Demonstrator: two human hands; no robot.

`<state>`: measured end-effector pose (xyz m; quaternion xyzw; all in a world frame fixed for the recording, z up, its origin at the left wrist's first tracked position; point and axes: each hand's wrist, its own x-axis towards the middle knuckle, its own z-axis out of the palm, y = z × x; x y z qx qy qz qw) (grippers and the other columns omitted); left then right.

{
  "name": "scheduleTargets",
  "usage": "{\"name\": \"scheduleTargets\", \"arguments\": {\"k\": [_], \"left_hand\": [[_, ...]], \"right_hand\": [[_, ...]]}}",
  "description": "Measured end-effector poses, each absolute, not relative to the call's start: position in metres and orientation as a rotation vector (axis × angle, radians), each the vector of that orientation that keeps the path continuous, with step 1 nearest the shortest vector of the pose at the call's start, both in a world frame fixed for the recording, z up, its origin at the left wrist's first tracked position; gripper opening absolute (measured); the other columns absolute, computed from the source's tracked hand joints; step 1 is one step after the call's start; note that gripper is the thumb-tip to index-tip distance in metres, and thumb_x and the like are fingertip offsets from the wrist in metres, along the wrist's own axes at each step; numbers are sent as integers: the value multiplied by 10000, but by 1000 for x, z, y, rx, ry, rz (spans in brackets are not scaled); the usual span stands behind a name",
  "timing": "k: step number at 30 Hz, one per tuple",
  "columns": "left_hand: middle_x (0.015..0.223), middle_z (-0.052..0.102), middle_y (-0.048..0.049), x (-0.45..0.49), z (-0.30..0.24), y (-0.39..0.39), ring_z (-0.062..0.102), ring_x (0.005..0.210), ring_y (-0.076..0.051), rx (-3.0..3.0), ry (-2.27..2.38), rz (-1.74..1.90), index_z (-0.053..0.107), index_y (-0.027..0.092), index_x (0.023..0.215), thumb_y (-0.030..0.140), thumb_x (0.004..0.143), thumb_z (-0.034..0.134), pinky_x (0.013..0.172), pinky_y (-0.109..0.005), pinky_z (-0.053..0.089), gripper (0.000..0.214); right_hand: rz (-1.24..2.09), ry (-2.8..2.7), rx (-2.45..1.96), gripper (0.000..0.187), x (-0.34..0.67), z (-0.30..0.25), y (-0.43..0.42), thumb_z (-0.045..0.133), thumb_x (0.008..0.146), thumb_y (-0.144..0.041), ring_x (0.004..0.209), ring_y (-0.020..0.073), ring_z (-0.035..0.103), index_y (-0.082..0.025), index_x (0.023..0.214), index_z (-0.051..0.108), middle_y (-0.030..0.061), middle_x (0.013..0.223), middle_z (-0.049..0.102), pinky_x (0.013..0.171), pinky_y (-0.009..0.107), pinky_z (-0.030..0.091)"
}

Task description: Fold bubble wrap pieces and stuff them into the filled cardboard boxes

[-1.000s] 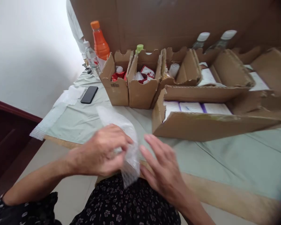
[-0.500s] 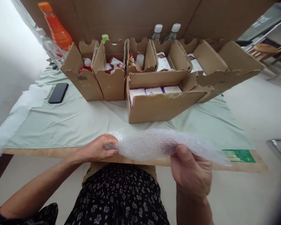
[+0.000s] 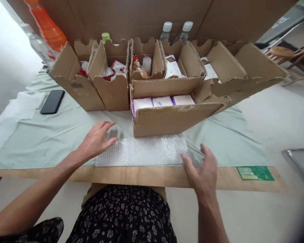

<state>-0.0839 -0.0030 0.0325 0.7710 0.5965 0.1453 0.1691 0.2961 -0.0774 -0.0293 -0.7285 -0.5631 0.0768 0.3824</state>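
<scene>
- One dark floral garment (image 3: 121, 216) covers the person's lap, just below the table's wooden edge (image 3: 142, 176); one green label (image 3: 255, 173) is on that edge toward the right.
- Two bare hands reach over the tabletop. The right hand (image 3: 202, 170) is at the right end of the bubble-wrap sheet, fingers released and parted, thumb at its corner; whether it touches, I cannot tell.
- The left hand (image 3: 97, 140) is over the sheet's left end, fingers loose and spread, thumb apart; contact is unclear here too.
- One bubble-wrap sheet (image 3: 147, 152) lies flat between the hands, lengthwise along the near side of one pale green cloth (image 3: 238, 135).
- One long cardboard box (image 3: 167, 122) stands just beyond the sheet, with three white-and-purple packs (image 3: 162, 101) side by side inside.
- Farther left lie one dark phone (image 3: 52, 102) and more bubble wrap (image 3: 7, 118).
- Behind the long box stands a row of at least five cardboard boxes (image 3: 116, 96); the fourth and fifth from the left each show one white packet (image 3: 172, 69).
- Beyond the row: two white-capped bottles (image 3: 184, 32), one light-green cap (image 3: 105, 36), one orange bottle (image 3: 49, 30) and one clear bottle (image 3: 39, 44).
- One large cardboard panel (image 3: 136, 17) rises behind.
</scene>
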Motion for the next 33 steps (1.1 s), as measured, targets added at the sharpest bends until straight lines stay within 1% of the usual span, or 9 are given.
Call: {"name": "scheduleTargets", "arguments": {"k": [3, 5, 9, 12, 15, 18, 23, 29, 33], "left_hand": [[1596, 476, -199, -51, 26, -5, 490, 1458, -368, 2106, 1538, 677, 370, 189, 1578, 509, 919, 626, 1165, -592, 457, 776], [1633, 435, -192, -29, 23, -6, 475, 1476, -360, 2007, 1433, 804, 318, 222, 1594, 498, 928, 633, 1174, -604, 448, 787], [1434, 627, -156, -8, 16, -9, 645, 1268, -291, 1851, 1352, 960, 422, 221, 1490, 403, 980, 579, 1087, -544, 535, 564], [1200, 713, -98, -18, 8, -8, 706, 1059, -232, 1836, 1479, 1081, 527, 203, 1321, 330, 981, 547, 986, -472, 591, 364], [1102, 710, -66, -33, 2, 3, 699, 967, -205, 1831, 1597, 1143, 560, 206, 1231, 331, 975, 534, 904, -418, 613, 286], [1116, 713, -65, -43, -1, 14, 697, 970, -196, 1850, 1630, 1132, 547, 207, 1314, 348, 977, 522, 900, -399, 615, 367], [1524, 559, -169, -46, 6, -20, 604, 1348, -301, 1992, 1809, 1136, 260, 238, 1626, 355, 996, 570, 1114, -521, 521, 712], [1625, 475, -204, -12, -16, -69, 423, 1537, -345, 2617, 1389, 576, 304, 165, 1626, 355, 1055, 480, 1254, -566, 348, 626], [1687, 386, -193, -43, -40, -67, 355, 1576, -361, 2668, 1366, 161, 351, 166, 1615, 500, 1058, 443, 1302, -615, 187, 656]], "right_hand": [[327, -1425, -1769, 856, 310, -13, -49, 702, 849, -676, 1348, 395, 571, -190, 1517, 479, 220, 1526, 545, 1028, 614, 521], [498, -1457, -1650, 824, 313, -5, -23, 708, 836, -681, 1302, 360, 612, -214, 1483, 501, 192, 1482, 588, 971, 542, 569], [688, -1483, -1514, 608, 297, -5, 10, 682, 861, -630, 1090, 293, 709, -195, 1280, 611, 141, 1194, 735, 823, 429, 613], [642, -1501, -1479, 508, 273, -12, 13, 662, 895, -527, 1035, 263, 718, -202, 1281, 611, 113, 1143, 755, 778, 392, 617], [624, -1516, -1473, 462, 254, -17, 16, 612, 914, -445, 1019, 255, 725, -197, 1304, 613, 109, 1144, 763, 795, 400, 622], [657, -1562, -1491, 460, 257, -17, 21, 585, 923, -431, 1002, 265, 736, -191, 1314, 622, 114, 1123, 773, 826, 439, 630], [401, -1647, -1584, 551, 282, -8, -11, 600, 973, -407, 1244, 307, 676, -222, 1489, 534, 149, 1395, 688, 974, 538, 600], [376, -2254, -1361, 470, 206, -20, -50, 464, 1033, -258, 1398, 301, 572, -140, 1476, 567, 166, 1489, 626, 1149, 532, 491], [300, -2486, -1422, 577, 214, -43, -60, 463, 1057, -396, 1536, 310, 413, -125, 1567, 465, 165, 1624, 488, 1218, 523, 405]]}}
